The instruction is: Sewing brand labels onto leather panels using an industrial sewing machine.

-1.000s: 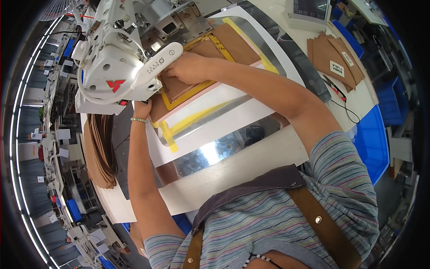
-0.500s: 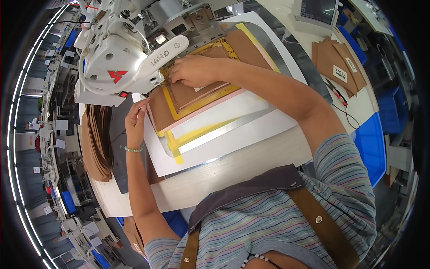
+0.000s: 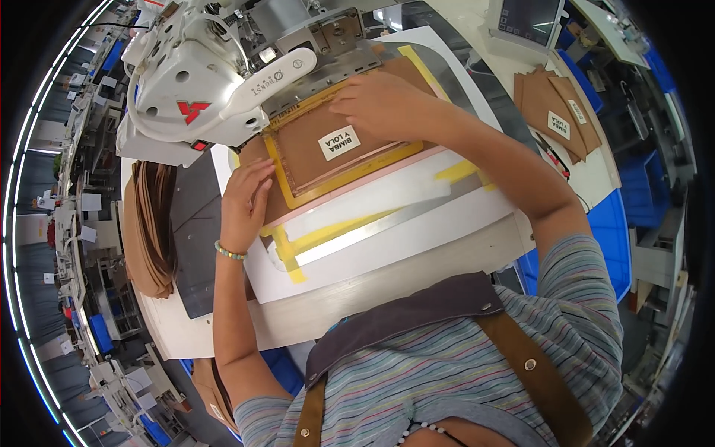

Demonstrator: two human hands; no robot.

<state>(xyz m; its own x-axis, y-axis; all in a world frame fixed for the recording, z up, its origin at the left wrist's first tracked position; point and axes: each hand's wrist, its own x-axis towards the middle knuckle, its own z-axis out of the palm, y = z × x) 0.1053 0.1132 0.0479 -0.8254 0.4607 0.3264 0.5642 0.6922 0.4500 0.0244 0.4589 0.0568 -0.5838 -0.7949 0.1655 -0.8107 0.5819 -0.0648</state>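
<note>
A brown panel (image 3: pixel 305 139) with a white printed label (image 3: pixel 339 143) lies inside a yellow template frame (image 3: pixel 322 197) under the head of a white sewing machine (image 3: pixel 195 97). My right hand (image 3: pixel 376 104) rests on the panel's right part, palm down, fingers loosely bent and apart, gripping nothing. At the left edge of the template, my left hand (image 3: pixel 248 201) lies with its fingers stretched over the brown material there. The frame sits on a white sheet (image 3: pixel 372 237) with yellow tape strips (image 3: pixel 287 253) on it. The needle area is partly hidden by the machine head.
To the left hangs a thick stack of brown pieces (image 3: pixel 149 231). More labelled brown panels (image 3: pixel 555 115) lie at the right, near red-handled snippers (image 3: pixel 553 156) and a screen unit (image 3: pixel 525 26). Blue bins (image 3: pixel 596 238) stand beyond the table's right edge.
My right hand has moved right, away from the needle area, uncovering the label. My left hand has shifted slightly right and its fingers have spread from a pinch at the panel's edge.
</note>
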